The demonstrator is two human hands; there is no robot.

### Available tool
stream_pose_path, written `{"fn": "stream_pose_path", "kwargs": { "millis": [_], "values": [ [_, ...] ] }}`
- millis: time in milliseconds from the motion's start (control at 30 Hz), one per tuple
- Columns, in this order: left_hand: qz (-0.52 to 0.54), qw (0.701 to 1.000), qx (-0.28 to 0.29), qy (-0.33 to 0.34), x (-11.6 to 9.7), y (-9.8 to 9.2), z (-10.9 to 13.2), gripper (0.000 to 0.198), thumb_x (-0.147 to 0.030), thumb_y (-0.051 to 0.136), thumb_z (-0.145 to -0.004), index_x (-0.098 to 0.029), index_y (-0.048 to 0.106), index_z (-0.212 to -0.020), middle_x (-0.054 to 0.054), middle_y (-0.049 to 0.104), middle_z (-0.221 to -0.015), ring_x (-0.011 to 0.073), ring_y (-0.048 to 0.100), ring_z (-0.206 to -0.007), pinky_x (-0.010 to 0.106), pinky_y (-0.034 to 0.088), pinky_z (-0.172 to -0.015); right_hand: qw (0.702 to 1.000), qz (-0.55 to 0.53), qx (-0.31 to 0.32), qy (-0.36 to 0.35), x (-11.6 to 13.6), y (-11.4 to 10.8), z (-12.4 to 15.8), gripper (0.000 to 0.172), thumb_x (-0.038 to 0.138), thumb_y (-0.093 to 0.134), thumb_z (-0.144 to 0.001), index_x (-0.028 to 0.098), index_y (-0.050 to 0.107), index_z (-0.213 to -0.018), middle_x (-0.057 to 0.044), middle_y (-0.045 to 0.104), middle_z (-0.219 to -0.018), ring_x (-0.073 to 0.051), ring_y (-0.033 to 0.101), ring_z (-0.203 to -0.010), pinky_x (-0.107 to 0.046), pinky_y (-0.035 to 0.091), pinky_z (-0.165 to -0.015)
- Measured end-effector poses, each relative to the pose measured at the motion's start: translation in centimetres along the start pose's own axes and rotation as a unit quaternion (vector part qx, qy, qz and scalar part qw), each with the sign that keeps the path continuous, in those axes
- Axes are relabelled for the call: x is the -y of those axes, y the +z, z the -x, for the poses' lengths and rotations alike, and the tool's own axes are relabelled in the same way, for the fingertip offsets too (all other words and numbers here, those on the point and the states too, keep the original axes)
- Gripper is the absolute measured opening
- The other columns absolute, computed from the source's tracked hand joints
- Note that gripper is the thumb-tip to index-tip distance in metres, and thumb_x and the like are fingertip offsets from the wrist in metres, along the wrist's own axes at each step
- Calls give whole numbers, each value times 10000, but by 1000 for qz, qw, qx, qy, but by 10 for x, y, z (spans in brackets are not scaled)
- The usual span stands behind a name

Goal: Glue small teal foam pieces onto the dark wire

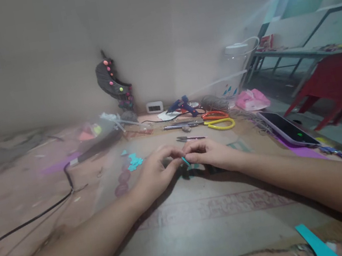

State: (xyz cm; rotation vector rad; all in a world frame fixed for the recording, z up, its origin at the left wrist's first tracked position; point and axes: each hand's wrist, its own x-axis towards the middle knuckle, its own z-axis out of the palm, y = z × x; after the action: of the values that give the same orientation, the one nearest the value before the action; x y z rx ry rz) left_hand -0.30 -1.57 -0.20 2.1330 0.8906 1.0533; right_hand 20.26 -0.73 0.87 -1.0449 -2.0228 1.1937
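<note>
A small turquoise strip (185, 161), perhaps paper or foam, is pinched between the fingertips of both hands above the middle of the work board. My left hand (161, 167) comes in from the left, thumb and forefinger closed at the strip. From the right, my right hand (210, 153) has its thumb and forefinger closed on the same strip. To the left lies a small pile of turquoise cut pieces (134, 161). Just beyond the hands rests a pair of small thread snips (191, 138).
Behind lie scissors with orange and yellow handles (220, 124), a blue glue gun (183, 106), grey yarn (215, 103) and a small white clock (154, 107). A phone (288, 128) sits at right. A turquoise strip (315, 241) lies at the front edge. A black cable (41, 216) crosses the left.
</note>
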Motion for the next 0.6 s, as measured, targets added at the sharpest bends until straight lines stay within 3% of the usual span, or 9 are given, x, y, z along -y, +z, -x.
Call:
{"fn": "stream_pose_path", "kwargs": {
  "millis": [233,433,600],
  "values": [
    [-29,1000,0,-7,-1,2,0,116,-228,605,-860,-194,662,-955,20,678,-938,167,620,-912,289,467,-834,998,-9,-15,59,4,4,1,416,582,658,-763,167,627,-767,14,515,-707,-97,462,-578,-202,372,-430],
    [20,997,2,-74,1,2,-1,189,-239,532,-894,-191,657,-1027,36,705,-1033,184,627,-986,300,458,-901,996,-19,-71,57,-1,6,1,351,511,642,-791,165,606,-751,0,567,-681,-104,487,-579,-224,387,-491],
    [101,985,0,-138,8,2,-4,232,-305,488,-914,-180,656,-1014,55,705,-1023,202,630,-981,314,463,-880,989,13,-144,17,-6,4,-1,298,460,591,-826,166,622,-784,-3,601,-706,-128,524,-661,-268,415,-650]
  ]
}}
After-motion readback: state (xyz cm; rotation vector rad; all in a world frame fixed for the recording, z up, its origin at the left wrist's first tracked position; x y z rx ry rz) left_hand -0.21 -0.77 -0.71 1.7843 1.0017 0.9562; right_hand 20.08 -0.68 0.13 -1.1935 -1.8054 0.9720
